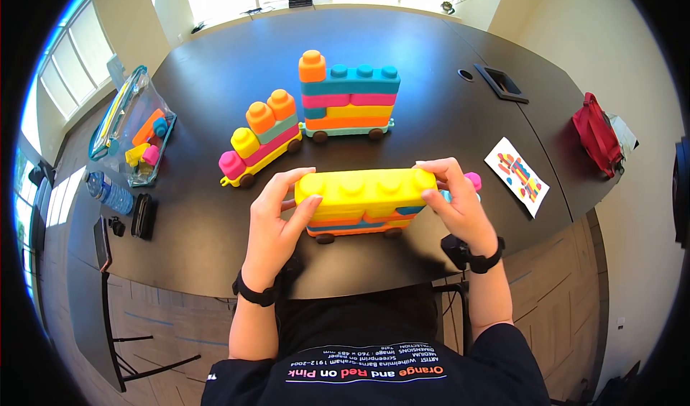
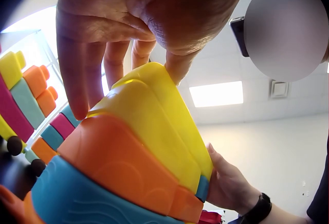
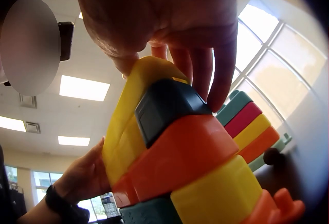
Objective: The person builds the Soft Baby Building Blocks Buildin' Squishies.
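A long yellow block (image 1: 366, 187) forms the top of a wheeled stack of orange, blue and yellow blocks near the table's front edge. My left hand (image 1: 275, 212) grips its left end, thumb on the near side and fingers behind. At the right end my right hand (image 1: 460, 208) pinches the same block in a like way. In the left wrist view, orange blocks (image 2: 118, 157) and a blue block (image 2: 82, 198) lie under the yellow ones. The right wrist view shows a dark blue block (image 3: 172, 105) below the yellow top at that end.
Behind stand a tall block wagon (image 1: 350, 100) and a lower one (image 1: 266, 136). A clear bag of blocks (image 1: 136, 129), a water bottle (image 1: 108, 192) and a black case (image 1: 144, 216) are at left. A picture card (image 1: 516, 176) and a red bag (image 1: 596, 136) lie at right.
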`<state>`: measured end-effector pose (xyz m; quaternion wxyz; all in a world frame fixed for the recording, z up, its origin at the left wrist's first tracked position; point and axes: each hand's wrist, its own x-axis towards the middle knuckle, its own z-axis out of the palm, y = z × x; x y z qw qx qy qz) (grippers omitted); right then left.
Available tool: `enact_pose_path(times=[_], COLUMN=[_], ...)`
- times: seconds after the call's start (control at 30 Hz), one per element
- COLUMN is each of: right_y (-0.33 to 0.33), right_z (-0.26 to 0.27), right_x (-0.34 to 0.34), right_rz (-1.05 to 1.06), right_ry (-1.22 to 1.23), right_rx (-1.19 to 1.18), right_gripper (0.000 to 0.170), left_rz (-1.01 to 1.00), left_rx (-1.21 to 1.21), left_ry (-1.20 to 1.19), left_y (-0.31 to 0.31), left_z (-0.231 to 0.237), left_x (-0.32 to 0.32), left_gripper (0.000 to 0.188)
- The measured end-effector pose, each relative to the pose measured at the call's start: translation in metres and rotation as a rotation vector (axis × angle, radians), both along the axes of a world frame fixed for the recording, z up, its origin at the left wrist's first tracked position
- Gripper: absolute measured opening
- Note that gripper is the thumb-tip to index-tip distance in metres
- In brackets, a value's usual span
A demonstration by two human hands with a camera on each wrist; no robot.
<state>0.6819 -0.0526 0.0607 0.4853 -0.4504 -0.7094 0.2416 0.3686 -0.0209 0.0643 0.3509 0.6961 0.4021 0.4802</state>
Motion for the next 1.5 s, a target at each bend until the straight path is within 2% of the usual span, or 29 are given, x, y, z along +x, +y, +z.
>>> enact_pose_path(times=[0.07, 0.17, 0.2, 0.3, 0.5, 0.73, 0.93, 1.0, 1.03, 1.1, 1.17, 1.2, 1.23, 1.3, 1.5], right_y=[0.001, -0.003, -0.004, -0.007, -0.012, -0.019, -0.020, -0.016, -0.017, -0.014, -0.001, -0.003, 0.003, 0.008, 0.019], right_z=[0.011, 0.017, 0.018, 0.010, -0.009, -0.023, -0.018, 0.003, 0.016, 0.040, 0.055, 0.064, 0.071, 0.077, 0.066], right_x=[0.018, 0.044, 0.055, 0.084, 0.106, 0.106, 0.092, 0.082, 0.071, 0.045, 0.026, 0.008, -0.004, -0.031, -0.050], right_rz=[0.066, -0.186, -0.260, -0.377, -0.254, -0.195, -0.246, -0.283, -0.293, -0.234, -0.039, 0.003, 0.039, 0.089, 0.090], right_ry=[-0.118, -0.233, -0.383, -0.563, -0.686, -0.624, -0.753, -0.447, -0.378, -0.082, -0.123, -0.103, -0.227, -0.259, -0.424], right_rx=[0.004, -0.055, -0.051, -0.154, -0.252, -0.213, -0.087, -0.137, -0.054, -0.018, 0.257, 0.204, 0.289, 0.270, 0.263], right_gripper=[0.044, 0.046, 0.042, 0.031, 0.035, 0.040, 0.047, 0.049, 0.050, 0.049, 0.048, 0.048, 0.047, 0.045, 0.043], left_rz=[-0.002, 0.000, -0.001, -0.002, -0.002, -0.009, -0.019, -0.015, -0.018, -0.015, -0.013, -0.013, -0.013, -0.014, -0.021], left_rx=[0.001, 0.008, 0.008, 0.014, 0.031, 0.042, 0.037, 0.046, 0.052, 0.054, 0.057, 0.055, 0.054, 0.048, 0.038], left_ry=[0.003, 0.016, 0.016, 0.017, 0.009, 0.011, -0.001, -0.002, 0.001, 0.005, 0.008, 0.007, 0.005, 0.001, 0.001], left_y=[0.001, 0.001, 0.001, 0.000, 0.001, 0.001, 0.002, 0.001, 0.001, 0.001, 0.001, 0.001, 0.001, 0.001, 0.002], left_z=[0.001, 0.002, 0.001, 0.001, 0.000, 0.000, 0.000, 0.000, 0.000, 0.000, 0.000, 0.000, 0.000, 0.000, 0.001], left_x=[0.000, 0.000, 0.000, 0.001, 0.001, 0.001, 0.001, 0.001, 0.001, 0.001, 0.002, 0.002, 0.002, 0.003, 0.004], left_gripper=[0.036, 0.036, 0.036, 0.036, 0.036, 0.036, 0.035, 0.035, 0.035, 0.034, 0.034, 0.034, 0.034, 0.034, 0.034])
